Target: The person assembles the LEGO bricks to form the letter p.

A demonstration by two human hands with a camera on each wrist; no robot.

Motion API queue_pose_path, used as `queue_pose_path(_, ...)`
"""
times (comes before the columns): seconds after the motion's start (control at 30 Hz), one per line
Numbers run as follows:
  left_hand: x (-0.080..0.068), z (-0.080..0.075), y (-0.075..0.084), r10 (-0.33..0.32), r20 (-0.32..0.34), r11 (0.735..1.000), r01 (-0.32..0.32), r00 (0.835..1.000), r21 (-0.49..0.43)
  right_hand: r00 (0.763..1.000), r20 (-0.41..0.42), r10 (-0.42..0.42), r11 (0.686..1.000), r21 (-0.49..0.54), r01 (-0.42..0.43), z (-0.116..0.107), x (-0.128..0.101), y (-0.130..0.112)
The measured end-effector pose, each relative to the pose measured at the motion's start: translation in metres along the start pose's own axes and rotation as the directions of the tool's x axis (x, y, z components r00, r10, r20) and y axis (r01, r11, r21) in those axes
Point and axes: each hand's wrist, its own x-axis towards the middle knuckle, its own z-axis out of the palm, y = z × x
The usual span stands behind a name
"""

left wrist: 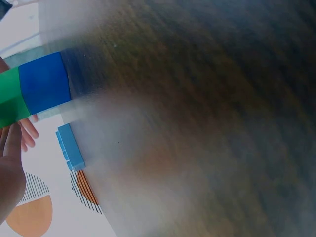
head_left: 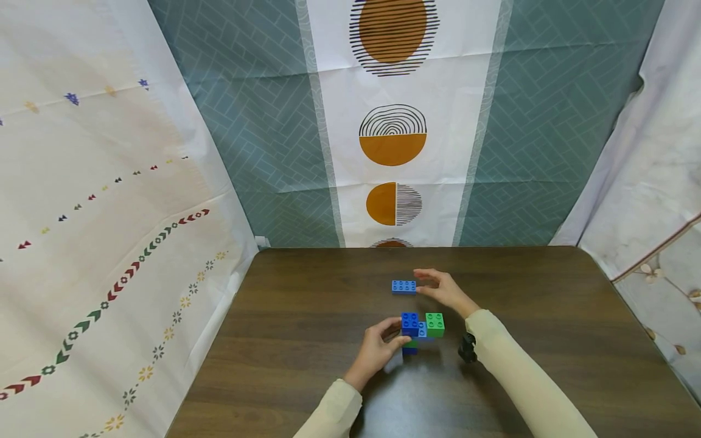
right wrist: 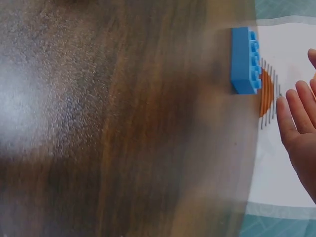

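Observation:
My left hand (head_left: pixel 375 347) grips the left side of a stack of toy building bricks, thumb in front and fingers behind. At its top left sits a dark blue brick (head_left: pixel 410 323), with a green brick (head_left: pixel 435 324) at the top right. A light blue brick (head_left: pixel 422 329) shows between them, and a second green brick (left wrist: pixel 11 98) and another dark blue brick (left wrist: pixel 45 83) form the lower end. Farther back, a loose light blue brick (head_left: pixel 403 287) lies studs up on the table. My right hand (head_left: pixel 446 291) hovers at its right end, fingers extended and thumb apart.
The brown wooden table (head_left: pixel 285 365) runs back to a patterned cloth (head_left: pixel 263 121) hanging behind it. White printed cloths flank the left (head_left: pixel 109 213) and right sides. A black band (head_left: pixel 467 348) is on my right wrist.

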Motion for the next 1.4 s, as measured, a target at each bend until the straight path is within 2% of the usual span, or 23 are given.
queue_pose_path(0.17,0.000,0.000,-0.001,0.005,0.002,1.000,-0.005,1.000,-0.005,0.999,-0.001,0.042,0.999,0.005,-0.042,0.003,0.005,0.012)
queue_pose_path(0.3,0.001,0.000,-0.001,0.010,0.001,1.000,-0.010,1.000,-0.010,0.997,-0.009,0.074,0.997,-0.027,-0.074,0.005,0.012,0.037)
queue_pose_path(0.43,0.001,-0.001,-0.002,0.010,0.003,1.000,-0.010,1.000,-0.014,0.997,-0.007,0.071,0.996,-0.049,-0.071,0.007,0.017,0.057)
queue_pose_path(0.67,0.001,-0.001,-0.004,0.010,0.006,1.000,-0.010,1.000,-0.026,0.991,0.007,0.132,0.991,-0.004,-0.132,0.014,0.016,0.053)
queue_pose_path(0.73,0.001,0.000,-0.004,0.004,0.008,0.999,-0.004,1.000,-0.033,0.990,0.006,0.138,0.990,-0.014,-0.138,0.017,0.017,0.062)
queue_pose_path(0.87,0.001,-0.001,-0.004,-0.002,0.010,0.999,0.003,1.000,-0.038,0.988,0.004,0.155,0.988,-0.016,-0.155,0.019,0.017,0.064)
queue_pose_path(1.1,0.000,-0.001,-0.003,0.002,0.014,0.999,-0.002,1.000,-0.043,0.981,-0.002,0.196,0.975,-0.108,-0.196,0.023,0.018,0.062)
queue_pose_path(1.4,0.000,-0.002,-0.004,0.026,0.005,0.999,-0.026,1.000,-0.047,0.972,-0.073,0.224,0.955,-0.183,-0.234,0.029,0.021,0.062)
